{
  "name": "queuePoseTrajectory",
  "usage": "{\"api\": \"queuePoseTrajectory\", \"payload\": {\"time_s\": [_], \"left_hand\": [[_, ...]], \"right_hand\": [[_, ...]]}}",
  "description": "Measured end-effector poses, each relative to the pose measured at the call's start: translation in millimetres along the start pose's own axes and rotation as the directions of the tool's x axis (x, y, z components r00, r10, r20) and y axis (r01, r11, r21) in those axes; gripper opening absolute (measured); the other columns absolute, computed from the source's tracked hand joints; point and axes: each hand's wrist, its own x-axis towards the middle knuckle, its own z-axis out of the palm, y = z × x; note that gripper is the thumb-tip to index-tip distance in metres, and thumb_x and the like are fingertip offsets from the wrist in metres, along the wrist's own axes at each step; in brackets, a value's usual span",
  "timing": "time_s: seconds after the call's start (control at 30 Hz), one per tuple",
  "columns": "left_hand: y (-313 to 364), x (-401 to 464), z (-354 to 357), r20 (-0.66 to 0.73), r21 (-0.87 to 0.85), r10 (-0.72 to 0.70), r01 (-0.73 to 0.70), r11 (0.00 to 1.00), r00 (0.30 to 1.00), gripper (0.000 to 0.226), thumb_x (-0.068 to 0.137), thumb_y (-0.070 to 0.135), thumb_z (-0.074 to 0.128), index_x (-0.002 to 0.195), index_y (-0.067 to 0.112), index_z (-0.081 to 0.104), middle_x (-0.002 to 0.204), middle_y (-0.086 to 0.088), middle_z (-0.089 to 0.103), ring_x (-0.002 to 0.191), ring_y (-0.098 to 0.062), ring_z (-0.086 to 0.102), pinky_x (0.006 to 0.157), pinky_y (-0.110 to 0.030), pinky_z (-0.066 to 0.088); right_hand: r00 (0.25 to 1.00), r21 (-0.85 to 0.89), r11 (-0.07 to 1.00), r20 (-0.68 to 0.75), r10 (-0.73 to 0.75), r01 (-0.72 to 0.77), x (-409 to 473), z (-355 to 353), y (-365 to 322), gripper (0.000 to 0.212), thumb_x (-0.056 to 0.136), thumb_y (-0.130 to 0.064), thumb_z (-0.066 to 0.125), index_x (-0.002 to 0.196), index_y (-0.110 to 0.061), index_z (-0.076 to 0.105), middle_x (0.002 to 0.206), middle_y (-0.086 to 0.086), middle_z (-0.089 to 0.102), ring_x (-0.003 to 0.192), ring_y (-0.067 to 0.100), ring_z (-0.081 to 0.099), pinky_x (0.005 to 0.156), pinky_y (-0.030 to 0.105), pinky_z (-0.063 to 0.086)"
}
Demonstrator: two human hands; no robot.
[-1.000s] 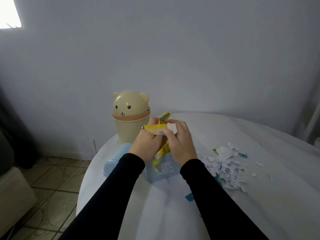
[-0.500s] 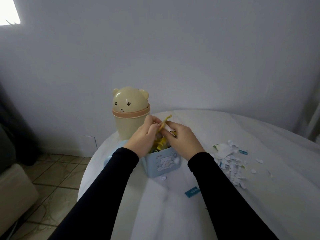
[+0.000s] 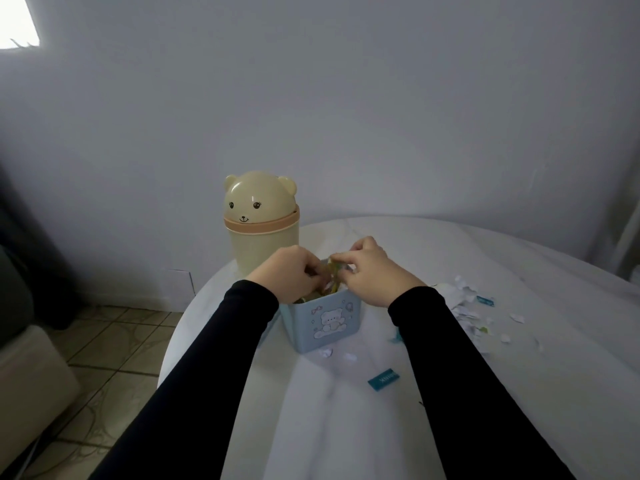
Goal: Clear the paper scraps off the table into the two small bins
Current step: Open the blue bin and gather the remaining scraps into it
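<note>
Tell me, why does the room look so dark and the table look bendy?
In the head view, the only bright light is a window patch at top left, so the wall looks dim and grey; the wide lens curves the table edge; both hands over the blue bin look slightly soft.

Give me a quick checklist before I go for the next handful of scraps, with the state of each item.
1. Blue bin upright on the table: ok.
2. Yellow paper fully inside the blue bin: not ok, it sits at the rim between both hands.
3. Left hand free: cannot tell, its fingertips are hidden in the bin.
4. Right hand free: not ok, it pinches the yellow paper.
5. Scrap pile cleared: not ok, plus loose bits by the bin and a teal scrap.
6. Bear bin open: not ok, lid on.
</note>
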Motion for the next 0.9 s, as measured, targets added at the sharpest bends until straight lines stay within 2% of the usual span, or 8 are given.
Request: {"api": "queuePoseTrajectory", "payload": {"time_s": [0.13,0.23,0.3,0.43,0.57,0.77,0.83,0.9], "left_hand": [[2,0,-14,0.019,-0.192,-0.013,0.016,0.981,1.000,0.028,0.087,0.011,0.048,0.088,0.024,0.073,0.080,0.002,0.072,0.075,-0.016,0.065,0.070,-0.022,0.053],[1,-2,-23,0.046,-0.456,-0.093,0.104,0.884,0.995,0.033,0.080,0.004,0.050,0.090,0.028,0.070,0.097,-0.001,0.072,0.092,-0.018,0.065,0.089,-0.036,0.054],[-3,-3,-29,0.068,-0.493,-0.088,0.110,0.863,0.994,0.035,0.080,-0.002,0.049,0.094,0.024,0.068,0.099,0.003,0.069,0.101,-0.018,0.062,0.094,-0.035,0.051],[-9,-10,-42,0.082,-0.409,-0.010,0.043,0.912,0.997,0.039,0.085,-0.010,0.050,0.107,0.020,0.064,0.107,0.004,0.066,0.103,-0.014,0.062,0.092,-0.025,0.049],[-8,-16,-40,0.108,-0.219,-0.012,0.036,0.975,0.994,0.034,0.083,0.002,0.060,0.111,0.021,0.066,0.103,0.008,0.069,0.096,-0.009,0.066,0.089,-0.024,0.051],[-5,-17,-18,0.046,-0.142,0.030,-0.023,0.990,0.998,0.028,0.083,0.002,0.056,0.099,0.018,0.073,0.092,0.004,0.074,0.088,-0.011,0.068,0.088,-0.031,0.054],[-5,-16,-21,-0.057,-0.152,0.014,-0.022,0.988,0.998,0.025,0.087,0.008,0.054,0.100,0.020,0.072,0.090,0.007,0.072,0.078,-0.007,0.066,0.079,-0.020,0.053],[-5,-17,-31,-0.149,-0.125,-0.029,0.010,0.992,0.988,0.022,0.089,0.012,0.052,0.101,0.022,0.068,0.091,0.008,0.066,0.069,-0.005,0.056,0.063,-0.006,0.044]], "right_hand": [[0.994,0.051,0.999,-0.112,0.008,-0.002,-5,-9,1,0.031,0.091,-0.035,0.059,0.119,-0.024,0.063,0.111,0.003,0.053,0.089,0.013,0.051,0.078,0.023,0.036],[0.980,0.123,0.992,-0.194,0.048,-0.024,-5,-14,2,0.034,0.089,-0.042,0.059,0.117,-0.023,0.062,0.110,0.001,0.058,0.092,0.012,0.052,0.079,0.024,0.039],[0.985,0.131,0.991,-0.163,0.055,-0.034,-6,-18,1,0.041,0.088,-0.047,0.057,0.122,-0.024,0.058,0.115,0.001,0.059,0.096,0.013,0.054,0.081,0.025,0.040],[0.989,0.042,0.993,0.098,0.109,-0.114,-12,-20,0,0.087,0.068,-0.065,0.069,0.141,-0.030,0.040,0.135,-0.001,0.050,0.118,0.015,0.051,0.090,0.028,0.040],[0.980,0.122,0.987,0.184,0.080,-0.103,-9,3,-1,0.095,0.035,-0.072,0.081,0.118,-0.038,0.050,0.116,-0.013,0.063,0.102,0.008,0.061,0.091,0.036,0.052],[0.983,0.148,0.980,0.149,0.112,-0.134,-7,11,-5,0.084,0.042,-0.061,0.083,0.114,-0.034,0.049,0.117,-0.004,0.054,0.102,0.013,0.057,0.083,0.032,0.050],[0.984,0.150,0.981,0.150,0.099,-0.122,-8,7,-3,0.091,0.037,-0.064,0.079,0.119,-0.039,0.048,0.125,0.000,0.053,0.107,0.015,0.057,0.089,0.036,0.051],[0.981,0.108,0.983,0.142,0.132,-0.148,-8,3,3,0.115,0.044,-0.063,0.080,0.143,-0.038,0.026,0.142,0.003,0.040,0.123,0.020,0.049,0.100,0.040,0.046]]}}
